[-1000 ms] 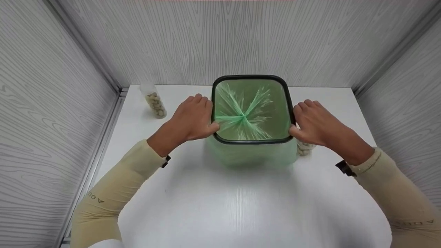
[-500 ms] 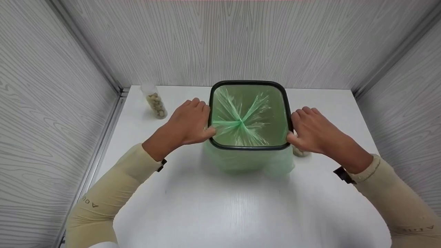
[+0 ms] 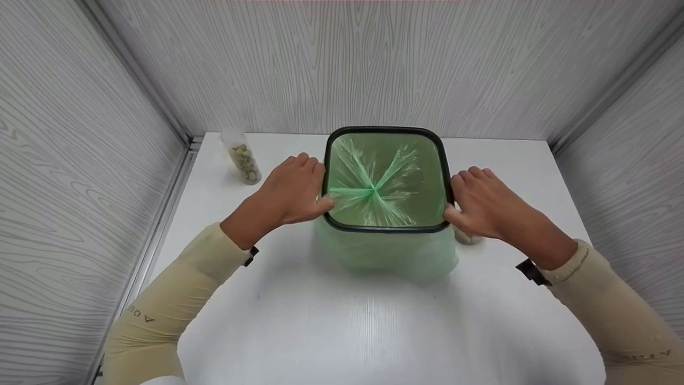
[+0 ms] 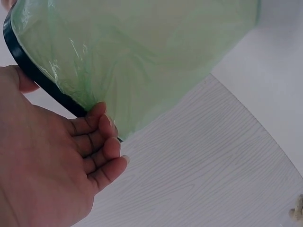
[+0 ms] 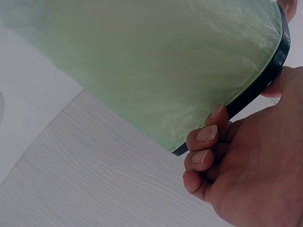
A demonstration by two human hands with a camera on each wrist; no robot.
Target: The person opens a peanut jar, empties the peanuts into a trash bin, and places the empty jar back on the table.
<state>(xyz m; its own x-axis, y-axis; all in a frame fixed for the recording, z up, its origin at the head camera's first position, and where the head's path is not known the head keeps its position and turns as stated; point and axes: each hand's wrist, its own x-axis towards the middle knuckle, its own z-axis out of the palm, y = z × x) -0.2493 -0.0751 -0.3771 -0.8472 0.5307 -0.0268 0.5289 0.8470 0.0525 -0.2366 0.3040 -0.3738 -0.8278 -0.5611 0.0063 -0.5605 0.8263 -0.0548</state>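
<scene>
In the head view, a square bin with rounded corners has a black rim ring [image 3: 387, 229]. A thin green plastic bag [image 3: 385, 251] lines it, its gathered bottom showing as a star of creases within the rim, and its film hangs down outside. My left hand [image 3: 295, 188] grips the rim's left side, thumb on top. On the opposite side, my right hand [image 3: 483, 202] holds the rim in the same way. Both wrist views show fingers curled over the black ring [image 4: 52, 92] and pressing against the green film [image 5: 142, 71].
At the back left of the white table [image 3: 347, 321] stands a clear jar [image 3: 245, 163] with beige pieces in it. A second container [image 3: 468, 237] is mostly hidden behind my right hand. Grey wood-grain panels [image 3: 374, 64] enclose the table at the back and both sides.
Both hands have brought the rim slightly toward me and to the left. The bag's outer film has spread lower at the front right. In the last half second little has moved.
</scene>
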